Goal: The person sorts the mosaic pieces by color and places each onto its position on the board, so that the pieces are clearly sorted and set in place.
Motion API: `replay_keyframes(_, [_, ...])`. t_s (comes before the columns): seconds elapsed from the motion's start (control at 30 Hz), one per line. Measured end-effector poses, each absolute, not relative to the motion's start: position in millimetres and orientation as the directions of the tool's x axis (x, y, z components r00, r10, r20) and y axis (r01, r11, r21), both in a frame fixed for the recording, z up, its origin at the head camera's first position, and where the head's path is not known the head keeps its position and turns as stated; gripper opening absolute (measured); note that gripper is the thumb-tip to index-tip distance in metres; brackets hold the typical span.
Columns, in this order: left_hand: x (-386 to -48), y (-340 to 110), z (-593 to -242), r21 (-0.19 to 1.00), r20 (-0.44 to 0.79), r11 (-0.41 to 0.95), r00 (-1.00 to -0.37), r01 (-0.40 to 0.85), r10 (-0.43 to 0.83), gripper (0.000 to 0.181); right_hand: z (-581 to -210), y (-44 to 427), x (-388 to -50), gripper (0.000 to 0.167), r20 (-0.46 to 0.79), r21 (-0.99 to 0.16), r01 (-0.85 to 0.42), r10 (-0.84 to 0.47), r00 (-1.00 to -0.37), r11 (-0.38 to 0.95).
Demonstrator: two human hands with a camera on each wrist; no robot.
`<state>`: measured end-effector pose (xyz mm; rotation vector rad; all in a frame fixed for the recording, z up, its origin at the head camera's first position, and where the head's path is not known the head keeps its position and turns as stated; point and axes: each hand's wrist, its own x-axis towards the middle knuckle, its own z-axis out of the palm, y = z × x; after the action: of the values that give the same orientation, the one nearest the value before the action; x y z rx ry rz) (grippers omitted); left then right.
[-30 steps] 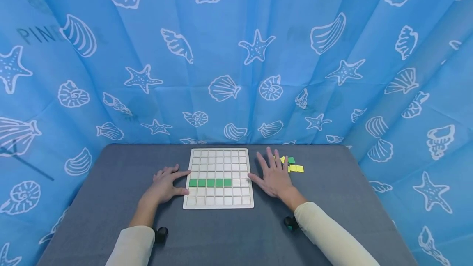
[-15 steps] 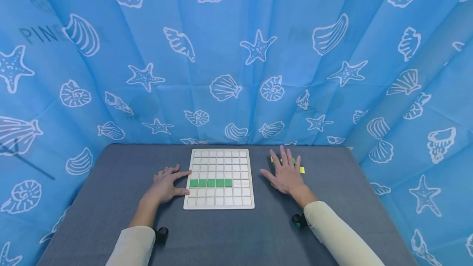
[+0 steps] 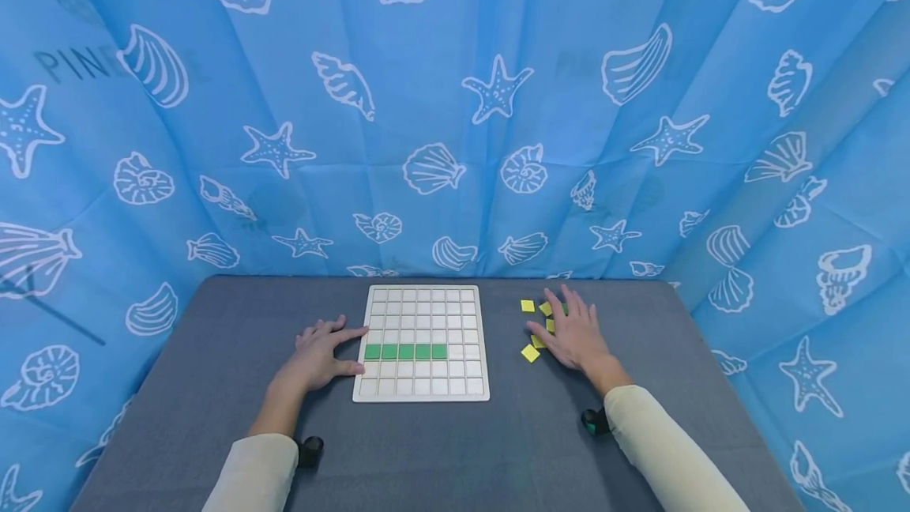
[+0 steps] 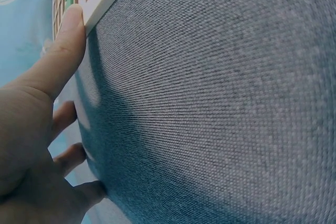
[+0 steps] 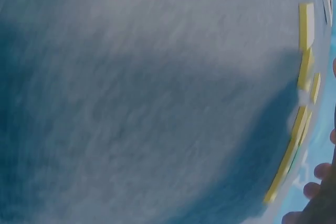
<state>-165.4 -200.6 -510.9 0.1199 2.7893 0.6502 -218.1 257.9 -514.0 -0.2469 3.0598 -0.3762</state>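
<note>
A white square grid board [image 3: 421, 399] lies on the table, with a row of several green square tiles [image 3: 406, 352] in its cells, starting at the left side. My left hand [image 3: 313, 355] touches the board's left edge with thumb and index finger; the left wrist view has the thumb [image 4: 72, 20] on the board's corner area. To the right of the board, my right hand [image 3: 577, 340] is spread over loose yellow tiles [image 3: 529, 353] and partly covers them. A loose green tile [image 3: 565, 309] peeks out between its fingers. The right wrist view catches yellow tiles [image 5: 306, 27] edge-on.
The grey table [image 3: 441, 457] carries the board and tiles. A blue curtain [image 3: 455, 212] with white shell prints hangs behind the table's back edge and around the sides. Both wrists wear small black cameras.
My right hand has moved right, away from the board's right edge and across the loose tiles. Yellow tiles now lie more spread out, some nearer the board. The left hand has stayed put.
</note>
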Motion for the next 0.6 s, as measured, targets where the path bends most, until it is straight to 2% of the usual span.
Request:
replay_keyframes(0.17, [-165, -201, -510, 0.447, -0.250, 0.894, -0.958, 0.014, 0.140, 0.076, -517, 273, -221, 0.079, -0.002, -0.302, -0.155, -0.163, -0.987, 0.941])
replay_keyframes(0.3, [-166, -201, -510, 0.446, -0.250, 0.895, -0.958, 0.016, 0.142, 0.076, -518, 283, -224, 0.075, -0.030, -0.321, -0.133, -0.151, -0.988, 0.937])
replay_keyframes(0.6, [-167, -200, -510, 0.434, -0.260, 0.901, -0.956, 0.010, 0.136, 0.078, -519, 290, -229, 0.051, -0.007, -0.338, -0.108, -0.117, -0.993, 0.935])
